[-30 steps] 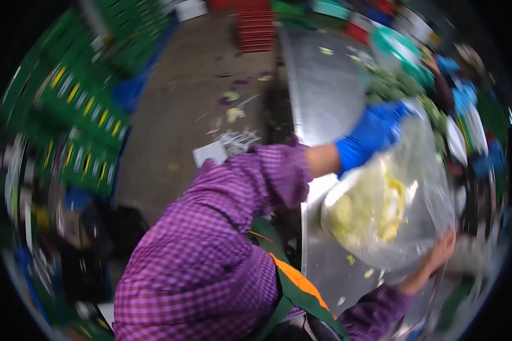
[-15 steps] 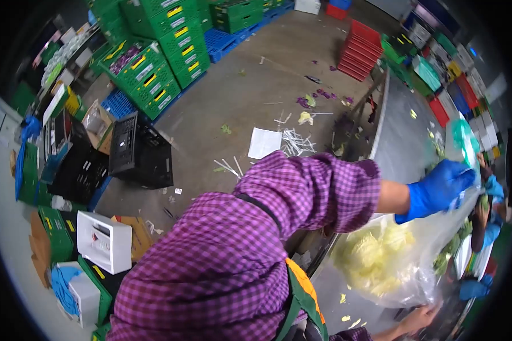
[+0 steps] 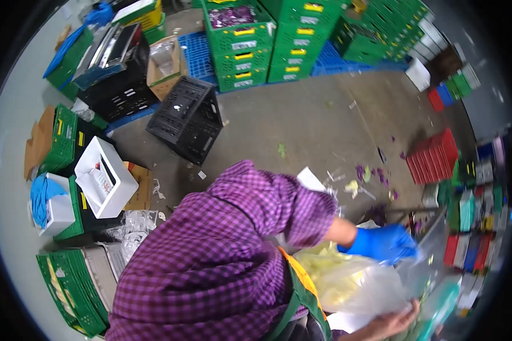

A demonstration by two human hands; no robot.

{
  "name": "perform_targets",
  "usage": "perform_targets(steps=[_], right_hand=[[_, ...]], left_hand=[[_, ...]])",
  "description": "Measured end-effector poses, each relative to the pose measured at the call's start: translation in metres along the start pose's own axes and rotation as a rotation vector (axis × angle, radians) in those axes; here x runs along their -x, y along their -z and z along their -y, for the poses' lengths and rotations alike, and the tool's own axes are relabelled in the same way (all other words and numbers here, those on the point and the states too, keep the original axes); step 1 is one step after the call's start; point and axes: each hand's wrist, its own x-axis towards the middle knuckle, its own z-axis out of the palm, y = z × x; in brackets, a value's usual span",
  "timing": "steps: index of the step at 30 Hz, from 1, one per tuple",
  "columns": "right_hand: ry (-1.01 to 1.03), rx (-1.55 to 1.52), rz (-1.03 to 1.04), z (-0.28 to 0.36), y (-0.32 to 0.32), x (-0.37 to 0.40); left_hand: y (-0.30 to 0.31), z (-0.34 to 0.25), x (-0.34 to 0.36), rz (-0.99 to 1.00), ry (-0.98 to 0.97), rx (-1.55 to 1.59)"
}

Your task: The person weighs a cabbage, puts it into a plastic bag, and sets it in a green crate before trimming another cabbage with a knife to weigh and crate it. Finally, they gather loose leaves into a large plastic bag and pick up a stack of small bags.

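A clear plastic bag (image 3: 378, 292) stretches between my hands at the lower right. Pale yellow cabbage (image 3: 324, 258) shows inside and through the plastic. My left hand (image 3: 384, 244), in a blue glove, is closed on the upper side of the bag; its fingertips are a little blurred. Bare, my right hand (image 3: 389, 324) grips the bag's lower edge, its fingers partly hidden by the plastic. A purple checked sleeve (image 3: 256, 199) covers most of my left arm.
Stacked green crates (image 3: 242, 59), one holding purple cabbage, stand at the back. A black crate (image 3: 185, 116) sits on the floor, left of centre. Red crates (image 3: 432, 156) stand at the right. Leaf scraps (image 3: 370, 173) litter the floor. A white box (image 3: 105, 176) is at left.
The view has swung round, so the surroundings appear shifted. Both hands and the bag now appear further left in view and closer to my body. Both hands still hold the bag.
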Motion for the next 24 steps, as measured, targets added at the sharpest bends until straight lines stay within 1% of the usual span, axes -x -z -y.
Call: perform_targets(steps=[1, 2, 3, 5, 7, 9, 11, 13, 14, 15, 17, 18, 19, 20, 21, 23, 24], right_hand=[[-0.105, -0.407, 0.079, 0.032, -0.065, -0.010], [-0.138, -0.429, 0.244, 0.066, -0.115, -0.023], [-0.167, -0.447, 0.416, 0.093, -0.153, -0.031], [-0.611, -0.839, 0.698, 0.106, -0.209, -0.030], [-0.441, -0.898, 1.049, 0.106, -0.266, -0.046], [-0.393, -0.912, 1.109, 0.131, -0.320, -0.069], [-0.145, -0.930, 1.285, 0.156, -0.376, -0.094], [-0.078, -0.908, 1.326, 0.209, -0.421, -0.114], [-0.096, -0.954, 1.345, 0.226, -0.449, -0.120], [-0.092, -0.992, 1.358, 0.243, -0.476, -0.126], [-0.085, -1.069, 1.407, 0.286, -0.536, -0.137], [-0.095, -1.088, 1.449, 0.305, -0.564, -0.139], [-0.132, -1.167, 1.443, 0.330, -0.588, -0.138], [-0.175, -1.263, 1.469, 0.350, -0.618, -0.135], [-0.201, -1.292, 1.486, 0.376, -0.636, -0.133], [-0.164, -1.343, 1.579, 0.426, -0.674, -0.129], [-0.159, -1.356, 1.599, 0.450, -0.695, -0.126]], left_hand=[[0.024, -0.021, 0.020, 0.031, 0.028, -0.181], [0.041, -0.007, 0.029, 0.029, -0.109, -0.241], [0.062, -0.036, 0.041, 0.033, -0.079, -0.327], [0.110, -0.059, 0.050, -0.071, 0.119, -0.422], [0.153, -0.092, 0.061, -0.122, 0.072, -0.730], [0.185, -0.110, 0.077, -0.291, -0.073, -0.752], [0.216, -0.129, 0.095, -0.498, -0.118, -0.900], [0.235, -0.162, 0.115, -0.739, -0.094, -0.859], [0.248, -0.164, 0.125, -0.850, -0.100, -0.773], [0.255, -0.181, 0.135, -0.959, -0.085, -0.780], [0.276, -0.199, 0.163, -1.210, -0.076, -0.639], [0.289, -0.205, 0.184, -1.327, -0.056, -0.731], [0.304, -0.207, 0.208, -1.445, -0.033, -0.816], [0.315, -0.205, 0.231, -1.553, -0.120, -0.708], [0.323, -0.207, 0.255, -1.648, -0.204, -0.608], [0.317, -0.207, 0.291, -1.991, -0.080, -0.343], [0.312, -0.196, 0.315, -2.099, -0.081, -0.243]])
